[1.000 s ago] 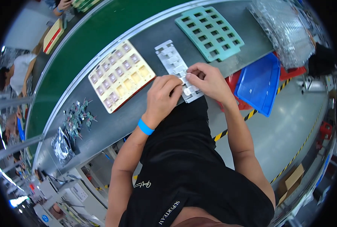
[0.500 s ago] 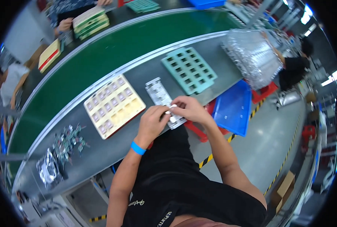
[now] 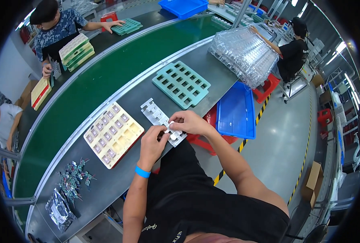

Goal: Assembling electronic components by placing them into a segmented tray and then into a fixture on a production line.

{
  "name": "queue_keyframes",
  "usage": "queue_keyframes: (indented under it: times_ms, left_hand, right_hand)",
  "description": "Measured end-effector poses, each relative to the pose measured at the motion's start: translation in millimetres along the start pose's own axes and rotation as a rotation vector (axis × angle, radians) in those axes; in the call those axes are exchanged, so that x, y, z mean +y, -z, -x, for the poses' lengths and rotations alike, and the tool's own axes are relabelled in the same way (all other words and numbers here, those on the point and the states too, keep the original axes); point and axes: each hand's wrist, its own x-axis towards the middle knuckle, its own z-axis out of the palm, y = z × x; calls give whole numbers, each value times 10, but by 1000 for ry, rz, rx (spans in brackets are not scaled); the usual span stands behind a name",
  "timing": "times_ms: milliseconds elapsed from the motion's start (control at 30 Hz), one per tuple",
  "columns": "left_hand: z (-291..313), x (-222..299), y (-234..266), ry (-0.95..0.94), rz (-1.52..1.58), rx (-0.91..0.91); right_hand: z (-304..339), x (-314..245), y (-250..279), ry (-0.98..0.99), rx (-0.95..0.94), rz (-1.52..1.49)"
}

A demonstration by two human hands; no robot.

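A white plastic strip (image 3: 160, 120) of small moulded parts is seen lying at the near edge of a grey tabletop (image 3: 212, 73), beside a green conveyor belt (image 3: 107, 77). Its near end is pinched by both hands: the left hand (image 3: 152, 145), marked by a blue wristband (image 3: 142, 171), is curled with fingers closed on the strip's lower end, while the right hand (image 3: 190, 122) is closed over the same end from the other side, thumb and fingertips pressed to it. The far end of the strip rests flat on the tabletop.

Just left of the strip a cream tray (image 3: 113, 133) is laid out, most of its pockets filled with small square parts. Beyond the strip, a teal tray (image 3: 181, 84) with empty square openings is set. A stack of clear plastic trays (image 3: 244, 54) is piled at the tabletop's far right, and a blue bin (image 3: 236, 111) is placed below the edge. Small green components (image 3: 75, 178) and a silver bag (image 3: 58, 210) are seen at the tabletop's left end. Other people are seated across the belt.
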Motion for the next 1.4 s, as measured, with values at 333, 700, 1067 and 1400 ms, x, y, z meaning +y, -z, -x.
queue_keyframes:
  times_ms: [333, 700, 1067, 1400]
  left_hand:
    - [43, -88, -61, -274, -200, 118]
    - [369, 69, 365, 185, 416, 314]
    - [528, -62, 1300, 337, 459, 479]
    - [324, -251, 1246, 64, -557, 453]
  right_hand:
    - [75, -103, 130, 56, 144, 25]
    - [-243, -377, -23, 107, 69, -284]
    - [-783, -714, -1387, 584, -63, 314]
    - [-850, -679, -1498, 527, 28, 562]
